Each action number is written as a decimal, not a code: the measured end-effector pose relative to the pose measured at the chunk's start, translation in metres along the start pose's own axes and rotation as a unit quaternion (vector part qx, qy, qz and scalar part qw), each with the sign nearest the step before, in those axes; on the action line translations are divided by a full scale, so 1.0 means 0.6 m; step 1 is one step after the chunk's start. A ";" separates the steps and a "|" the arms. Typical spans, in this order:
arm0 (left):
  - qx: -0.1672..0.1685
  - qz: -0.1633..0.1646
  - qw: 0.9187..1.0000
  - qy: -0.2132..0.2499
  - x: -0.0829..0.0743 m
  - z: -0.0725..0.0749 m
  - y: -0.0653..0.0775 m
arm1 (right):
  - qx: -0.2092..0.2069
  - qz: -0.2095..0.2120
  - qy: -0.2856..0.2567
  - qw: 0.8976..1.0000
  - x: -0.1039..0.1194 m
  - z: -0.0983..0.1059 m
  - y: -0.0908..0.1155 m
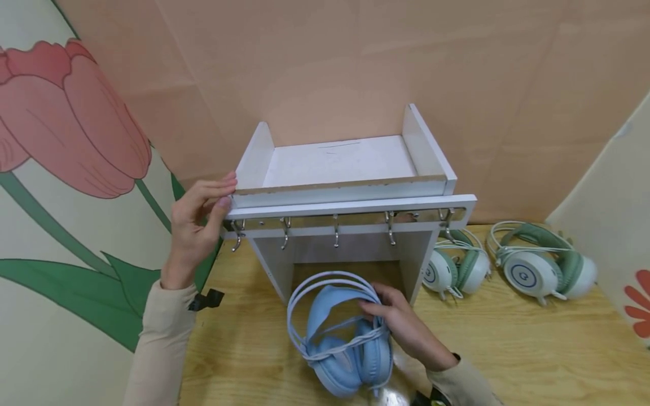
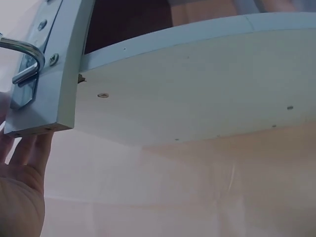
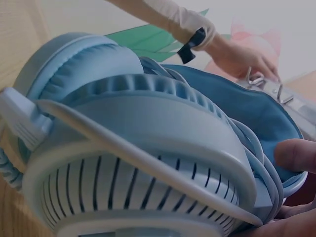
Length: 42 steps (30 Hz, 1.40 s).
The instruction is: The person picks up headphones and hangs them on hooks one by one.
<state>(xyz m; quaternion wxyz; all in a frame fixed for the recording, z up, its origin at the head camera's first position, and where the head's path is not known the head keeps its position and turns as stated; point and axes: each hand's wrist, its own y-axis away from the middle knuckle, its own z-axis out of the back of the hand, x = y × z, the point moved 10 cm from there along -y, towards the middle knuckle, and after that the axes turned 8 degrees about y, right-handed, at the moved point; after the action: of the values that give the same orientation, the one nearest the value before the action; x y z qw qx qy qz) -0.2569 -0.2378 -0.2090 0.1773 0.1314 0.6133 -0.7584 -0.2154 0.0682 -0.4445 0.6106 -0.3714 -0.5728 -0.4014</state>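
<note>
Blue over-ear headphones, their cable wound round the band and cups, hang in my right hand in front of the shelf. In the right wrist view the thumb presses the padded headband, with the slatted ear cup close to the camera. My left hand rests at the left end of the white shelf's hook rail, its fingertips on the upper corner. Several metal hooks run along that rail. From the left wrist view, fingers touch the rail end beside one hook.
A white wooden shelf stands on the wood-grain table against a peach backdrop. Two pairs of green and white headphones, one nearer the shelf and one farther right, lie on the table. A tulip-patterned panel borders the left.
</note>
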 end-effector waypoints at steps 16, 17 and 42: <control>0.049 0.013 0.997 -0.061 -0.014 -0.007 -0.007 | -0.031 0.130 -0.027 0.991 0.069 -0.009 0.022; 0.050 0.012 0.996 -0.066 -0.015 -0.008 -0.007 | -0.028 0.136 -0.031 0.990 0.072 -0.010 0.023; 0.087 0.002 0.988 -0.129 -0.027 -0.015 -0.012 | -0.001 0.240 -0.054 0.969 0.123 -0.041 0.020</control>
<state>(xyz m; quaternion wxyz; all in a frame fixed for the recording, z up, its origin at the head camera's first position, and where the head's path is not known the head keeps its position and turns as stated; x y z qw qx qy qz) -0.2454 -0.2262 -0.1980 0.2441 0.0489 0.5170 -0.8190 -0.1928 0.0459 -0.3723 0.6565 -0.5201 -0.4987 -0.2230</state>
